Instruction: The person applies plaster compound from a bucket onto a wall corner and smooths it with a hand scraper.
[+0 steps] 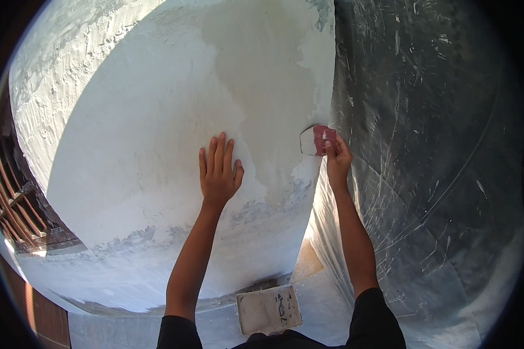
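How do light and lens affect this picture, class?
Head view: sunlight hits the upper left of the wall, the rest shaded; head view: a bright patch on the plastic sheeting beside the wall's right edge; head view: fisheye bending and a black rim; head view: left hand without obvious motion blur.

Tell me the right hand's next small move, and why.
Probably, the right hand should draw the red scraper left across the wall: it sits at the wall's right edge, beside a darker patch, while the left hand lies spread on the wall.
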The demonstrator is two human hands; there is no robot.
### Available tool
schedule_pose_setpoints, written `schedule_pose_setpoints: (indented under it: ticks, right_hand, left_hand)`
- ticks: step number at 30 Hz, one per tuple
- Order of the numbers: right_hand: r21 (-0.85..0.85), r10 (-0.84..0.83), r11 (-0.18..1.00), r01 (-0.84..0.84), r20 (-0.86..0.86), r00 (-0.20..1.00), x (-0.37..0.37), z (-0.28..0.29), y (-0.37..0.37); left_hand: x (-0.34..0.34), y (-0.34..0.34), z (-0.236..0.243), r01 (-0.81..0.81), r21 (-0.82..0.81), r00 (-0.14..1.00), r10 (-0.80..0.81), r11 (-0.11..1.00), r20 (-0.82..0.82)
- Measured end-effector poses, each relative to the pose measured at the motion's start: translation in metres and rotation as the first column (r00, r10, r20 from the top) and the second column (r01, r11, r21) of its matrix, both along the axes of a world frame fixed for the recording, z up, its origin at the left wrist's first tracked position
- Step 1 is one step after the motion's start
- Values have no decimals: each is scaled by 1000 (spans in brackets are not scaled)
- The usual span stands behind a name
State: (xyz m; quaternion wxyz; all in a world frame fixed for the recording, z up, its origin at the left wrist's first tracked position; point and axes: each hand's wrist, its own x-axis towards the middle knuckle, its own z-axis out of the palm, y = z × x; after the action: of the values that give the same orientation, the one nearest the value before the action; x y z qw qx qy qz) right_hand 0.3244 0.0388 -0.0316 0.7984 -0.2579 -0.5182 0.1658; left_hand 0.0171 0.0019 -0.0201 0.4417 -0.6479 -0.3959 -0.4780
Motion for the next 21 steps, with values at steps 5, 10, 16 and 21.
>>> schedule_pose_setpoints:
  ticks: [5,10,16,21]
  right_hand:
    - [29,200,979,-200,-16,980,-1,-8,-15]
    - [-73,5,997,19,322,947,-16,-32,-2]
    - [26,33,999,-30,-115,993,3,-7,-6]
    - [-102,52,995,-20,320,946,-27,-46,-6]
  left_hand:
    - [-1,0,-1,-9,17,1000,9,1000,-2]
    - [-2,-1,-1,2,16,1000,-2,1000,-3]
    - [-2,-2,0,-7,12,1000,7,1000,0]
    - [-2,-1,-1,0,4,1000,0,1000,5]
